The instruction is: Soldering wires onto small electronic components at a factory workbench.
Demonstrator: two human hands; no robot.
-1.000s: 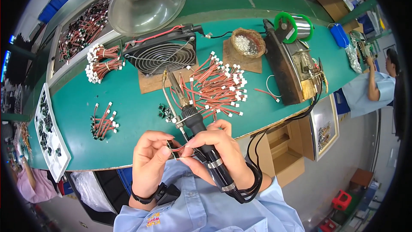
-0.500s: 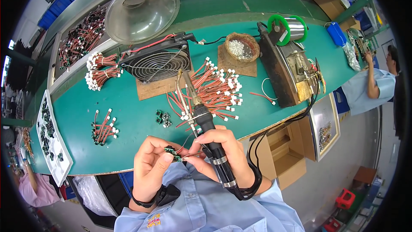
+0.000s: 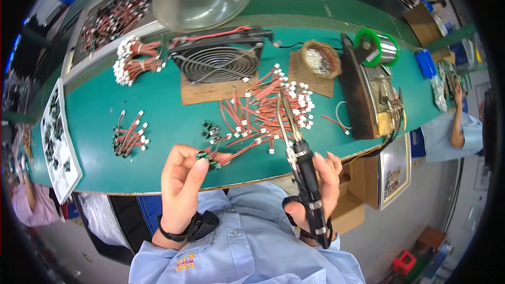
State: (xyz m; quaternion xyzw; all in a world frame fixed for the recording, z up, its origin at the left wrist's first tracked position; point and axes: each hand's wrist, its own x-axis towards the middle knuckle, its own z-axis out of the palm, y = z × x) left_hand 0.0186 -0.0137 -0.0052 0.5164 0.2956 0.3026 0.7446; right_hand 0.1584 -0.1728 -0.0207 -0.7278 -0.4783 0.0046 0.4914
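My left hand pinches a small green circuit board between thumb and fingers, above the table's near edge. Red-and-black wires with a white plug run from it toward the right. To the right, apart from the board, my right hand holds a black soldering iron with a thin metal feed tube along its side. The iron's tip points up and away, over a spread pile of red wires with white plugs. Several small dark components lie just beyond my left hand.
A fan stands behind the wires, under a clear funnel hood. Further right are a bowl of solder bits and a green solder spool. On the left are a white tray and wired boards. A co-worker is at far right.
My right hand has carried the soldering iron rightward, away from the board. My left hand keeps its pinch, and the wires now stretch out freely to the right. The whole view has shifted slightly.
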